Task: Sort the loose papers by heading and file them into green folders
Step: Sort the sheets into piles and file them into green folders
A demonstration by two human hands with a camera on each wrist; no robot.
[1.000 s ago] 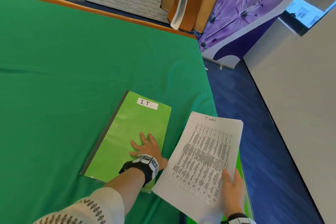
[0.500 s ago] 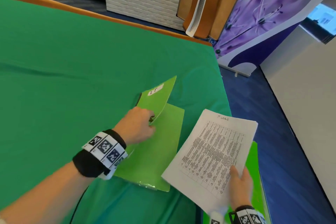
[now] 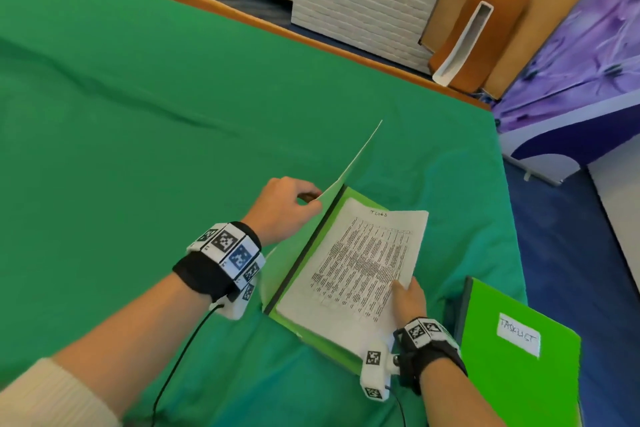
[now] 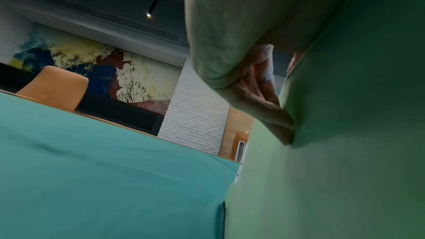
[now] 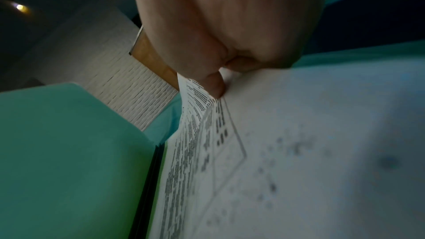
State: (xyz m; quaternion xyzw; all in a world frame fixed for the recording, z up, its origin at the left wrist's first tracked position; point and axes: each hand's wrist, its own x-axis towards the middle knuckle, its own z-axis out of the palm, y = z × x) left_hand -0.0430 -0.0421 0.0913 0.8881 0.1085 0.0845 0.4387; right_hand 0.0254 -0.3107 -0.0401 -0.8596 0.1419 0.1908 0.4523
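Left hand (image 3: 282, 210) pinches the open folder's cover (image 3: 349, 163) upright; right hand (image 3: 408, 298) grips the papers (image 3: 363, 260), lying lengthwise away from it inside the folder, beside its spine.

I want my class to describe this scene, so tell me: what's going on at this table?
A person is filing papers. The left hand holds the cover of a green folder up and open, while the right hand lays a stack of printed papers inside it, thumb on top of the sheets. A second green folder, closed, with a handwritten label, lies to the right on the green tablecloth.
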